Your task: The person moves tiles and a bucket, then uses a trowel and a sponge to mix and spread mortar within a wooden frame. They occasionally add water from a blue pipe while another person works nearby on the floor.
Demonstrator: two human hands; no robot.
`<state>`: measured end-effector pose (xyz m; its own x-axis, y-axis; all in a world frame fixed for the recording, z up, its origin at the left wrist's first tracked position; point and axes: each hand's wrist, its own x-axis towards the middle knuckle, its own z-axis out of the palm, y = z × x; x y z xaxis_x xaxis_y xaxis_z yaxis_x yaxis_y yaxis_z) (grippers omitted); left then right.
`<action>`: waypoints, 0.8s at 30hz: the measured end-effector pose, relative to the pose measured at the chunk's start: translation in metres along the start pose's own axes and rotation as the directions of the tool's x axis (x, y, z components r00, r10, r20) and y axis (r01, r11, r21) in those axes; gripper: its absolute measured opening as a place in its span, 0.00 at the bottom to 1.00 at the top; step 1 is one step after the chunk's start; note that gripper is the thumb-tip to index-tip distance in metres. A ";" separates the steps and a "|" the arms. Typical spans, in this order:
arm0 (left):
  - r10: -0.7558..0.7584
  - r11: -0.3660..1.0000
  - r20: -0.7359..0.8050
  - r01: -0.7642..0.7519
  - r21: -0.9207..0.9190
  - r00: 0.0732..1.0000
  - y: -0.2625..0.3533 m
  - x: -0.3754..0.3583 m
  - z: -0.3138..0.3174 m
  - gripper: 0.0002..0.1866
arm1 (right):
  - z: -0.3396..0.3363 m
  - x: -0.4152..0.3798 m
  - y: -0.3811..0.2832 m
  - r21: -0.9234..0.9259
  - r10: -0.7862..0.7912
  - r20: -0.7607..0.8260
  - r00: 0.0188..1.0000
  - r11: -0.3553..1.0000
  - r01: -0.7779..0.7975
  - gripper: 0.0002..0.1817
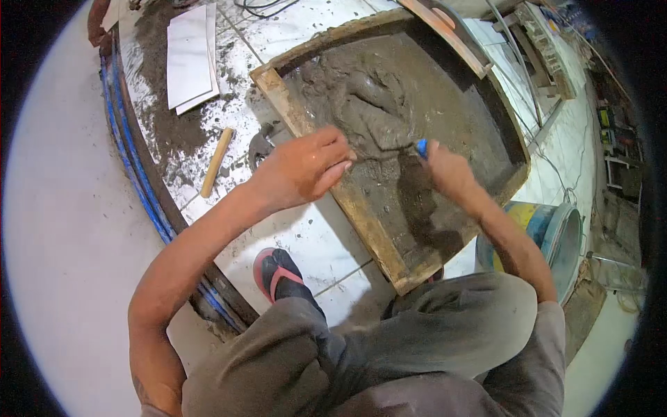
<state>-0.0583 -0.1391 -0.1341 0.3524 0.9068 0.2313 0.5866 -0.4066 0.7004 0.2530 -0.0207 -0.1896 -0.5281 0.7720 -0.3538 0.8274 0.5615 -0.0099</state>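
My right hand (448, 172) is closed around a blue-handled trowel (422, 147). Its thin metal shank reaches left into wet grey mortar (451, 104), and the blade does not show clearly. The mortar lies in a shallow wooden mixing box (365, 233), heaped and furrowed on the far left side, smoother to the right. Above the box's near left rim is my left hand (306, 167), its fingers curled together at the tips. Whatever it pinches, if anything, is too small to make out. A grey object (261, 147) on the floor is partly hidden behind this hand.
White boards (191, 59) and a wooden stick (217, 162) lie on the mortar-spattered tiles. Blue pipes (132, 153) run along the left. A bucket (561, 240) stands right of the box; a wooden float (448, 31) rests across its far corner. Another person's hand (97, 28) shows top left.
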 end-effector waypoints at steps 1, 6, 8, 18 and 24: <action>-0.005 1.000 0.005 0.005 0.003 1.000 0.004 0.000 -0.001 0.06 | -0.018 0.001 0.008 0.150 -0.009 0.043 0.999 0.989 0.003 0.19; -0.031 0.999 0.010 0.031 0.010 0.999 -0.001 -0.005 -0.002 0.07 | -0.085 -0.011 -0.008 0.810 0.030 0.439 0.898 0.420 -0.410 0.20; -0.062 0.998 0.076 0.061 0.021 0.995 -0.001 -0.003 -0.005 0.10 | -0.076 -0.003 -0.016 0.795 0.104 0.411 0.906 0.445 -0.412 0.20; -0.007 1.000 0.047 0.007 0.003 0.999 0.008 0.007 -0.006 0.10 | -0.021 0.014 0.044 0.225 0.040 0.064 0.997 0.973 -0.053 0.20; 0.005 0.999 0.083 -0.009 0.048 0.997 0.006 0.010 0.001 0.10 | -0.001 -0.010 0.007 0.394 -0.020 0.143 0.989 0.918 -0.039 0.19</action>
<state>-0.0507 -0.1328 -0.1286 0.4146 0.8924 0.1782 0.6180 -0.4198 0.6647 0.2638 -0.0243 -0.1846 -0.5115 0.7100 -0.4839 0.8555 0.3680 -0.3643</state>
